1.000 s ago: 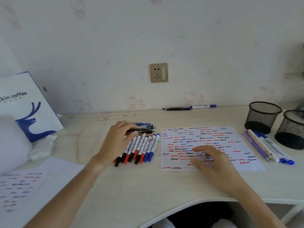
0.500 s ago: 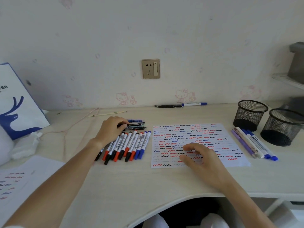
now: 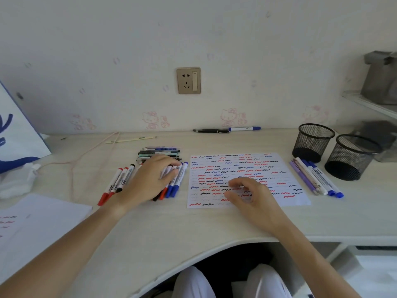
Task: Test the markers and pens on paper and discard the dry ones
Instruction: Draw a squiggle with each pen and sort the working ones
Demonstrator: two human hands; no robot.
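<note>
A row of white markers point(image 3: 176, 183) with red, black and blue caps lies on the desk left of the test paper point(image 3: 247, 166), which is covered in red, blue and black squiggles. My left hand point(image 3: 150, 179) lies over this row, index finger and thumb pinching a white marker barrel near its top end. Three markers point(image 3: 117, 181) lie apart on the hand's left. A pile of thin pens point(image 3: 160, 152) sits just behind. My right hand point(image 3: 251, 196) rests on the paper's lower middle, fingers loosely curled, holding nothing.
Two black mesh cups point(image 3: 313, 141) point(image 3: 350, 157) stand at the right, with several purple and blue-capped pens point(image 3: 315, 177) lying before them. A black pen point(image 3: 211, 131) and a blue marker point(image 3: 245, 128) lie by the wall. Another scribbled sheet point(image 3: 32, 220) and a tissue point(image 3: 17, 179) sit at the left.
My left hand moved from the thin pen pile forward onto the marker row, and some markers now lie spread to its left. The right hand stayed on the paper.
</note>
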